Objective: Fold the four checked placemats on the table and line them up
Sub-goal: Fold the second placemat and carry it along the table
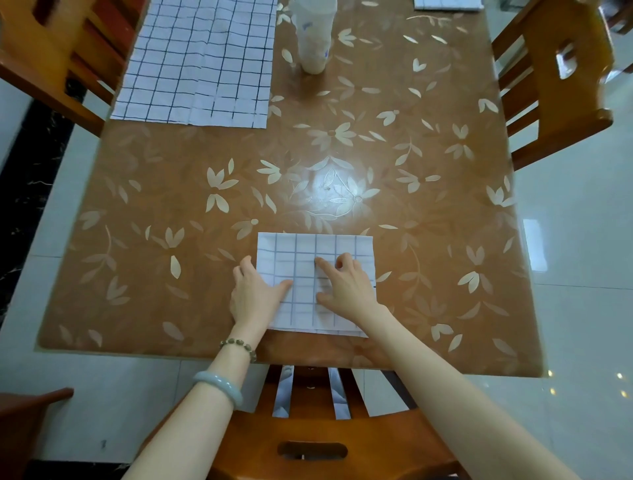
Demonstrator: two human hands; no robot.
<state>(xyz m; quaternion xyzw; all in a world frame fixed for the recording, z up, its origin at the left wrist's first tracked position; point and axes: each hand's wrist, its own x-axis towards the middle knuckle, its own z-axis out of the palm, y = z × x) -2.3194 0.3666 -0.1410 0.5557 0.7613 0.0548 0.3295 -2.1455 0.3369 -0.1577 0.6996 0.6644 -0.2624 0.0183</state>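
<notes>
Three mats showed: an open mat (197, 61) at the table's (411, 205) far left corner, a folded mat (308, 250) mid near edge, and a third mat's (445, 4) sliver at the far right edge. The left hand (255, 291) lay flat on the folded mat's left edge; the right hand (346, 284) pressed it, fingers spread. Soft, light cloth, likely to slide on the glossy top; best pinched at corners.

The folded placemat (301, 250) and the unfolded placemat (195, 61) are checked white with dark lines. The tabletop (171, 178) is patterned orange-brown with pale leaves and flowers. The bangle (219, 384) is coloured pale green.
</notes>
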